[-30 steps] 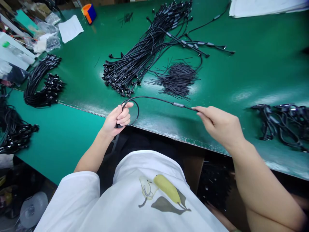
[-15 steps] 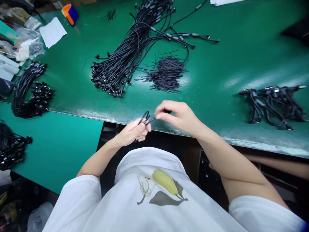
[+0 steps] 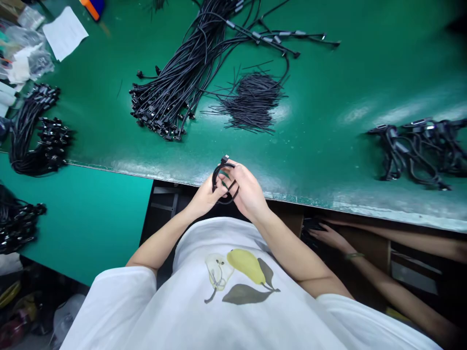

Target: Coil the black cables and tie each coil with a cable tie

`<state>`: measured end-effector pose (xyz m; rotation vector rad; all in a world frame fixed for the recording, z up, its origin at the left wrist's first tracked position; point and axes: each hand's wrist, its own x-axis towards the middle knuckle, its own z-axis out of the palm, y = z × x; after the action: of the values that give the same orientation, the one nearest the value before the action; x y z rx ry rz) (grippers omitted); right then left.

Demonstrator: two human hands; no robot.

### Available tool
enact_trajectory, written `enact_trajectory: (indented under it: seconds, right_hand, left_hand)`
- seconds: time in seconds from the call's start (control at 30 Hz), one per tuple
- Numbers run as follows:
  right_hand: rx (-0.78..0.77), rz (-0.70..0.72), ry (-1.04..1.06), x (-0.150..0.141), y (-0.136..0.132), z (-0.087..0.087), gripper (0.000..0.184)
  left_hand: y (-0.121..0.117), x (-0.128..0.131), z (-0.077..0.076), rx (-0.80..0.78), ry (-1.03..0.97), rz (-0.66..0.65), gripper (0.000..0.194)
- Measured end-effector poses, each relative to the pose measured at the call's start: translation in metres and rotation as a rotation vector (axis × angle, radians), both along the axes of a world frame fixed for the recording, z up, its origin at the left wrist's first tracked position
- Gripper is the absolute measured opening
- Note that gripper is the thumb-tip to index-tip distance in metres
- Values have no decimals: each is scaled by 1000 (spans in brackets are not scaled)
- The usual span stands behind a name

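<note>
Presently, my left hand [image 3: 205, 198] and right hand [image 3: 251, 190] curl part-closed around a coiled black cable [image 3: 215, 177], presumably to hold its loops together; thin black ties [image 3: 255, 103] lie nearby.

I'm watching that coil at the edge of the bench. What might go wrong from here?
The left hand and right hand hold the coiled cable between them; if a grip slackens, its loops could spring open.
In this view they are at the front edge of the green table, so a dropped coil might fall off.
A cable from the long bundle curves down to the pile of thin black strands; tugging it could scatter them.
</note>
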<state>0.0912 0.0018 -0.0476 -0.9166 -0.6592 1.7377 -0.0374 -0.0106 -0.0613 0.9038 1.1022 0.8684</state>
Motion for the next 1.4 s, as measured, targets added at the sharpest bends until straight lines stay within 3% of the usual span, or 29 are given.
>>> enact_trajectory:
  seconds: [0.13,0.2,0.27,0.4,0.47,0.57,0.67,0.8,0.93,1.03,1.3,1.4]
  right_hand:
    - [241,141,-233,10,-7,-10,44]
    - [347,185,-328,12,-9,-14,52]
    - [373,147,-417,11,-9,-16,59]
    - [334,-135,-633,0,-5,-14,62]
    - [336,-142,-639,-3,-4,-13,62]
    - [437,-32,-647,-1,-3,-8,65]
    - [548,36,-769,9,0,-4,52]
    - [499,59,-963,26,5,-2,19]
    - [673,46,-1133,35,9,2,34]
    - [770,88,-1169,37,13,6,33]
    - [784,17,-1186,41,18,-2,41]
    - [808,17,-1100,44,15,-2,40]
  left_hand:
    - [2,-9,13,21,-124,27,60]
    - [3,-9,15,-12,-192,52,61]
    - [2,-5,11,-71,-224,25,60]
    - [-6,8,-5,-42,-235,-19,57]
    - [-11,11,-10,9,-223,24,57]
    - [-16,7,-7,-42,-226,17,57]
    - [-17,-2,3,-115,-256,-32,59]
    - [-17,-9,13,-139,-268,-100,59]
    - [-20,-9,10,-211,-220,-171,50]
    - [-23,-7,6,-237,-245,-108,46]
    - [-19,-8,6,-178,-395,81,43]
    - [-16,-6,6,-149,-409,119,41]
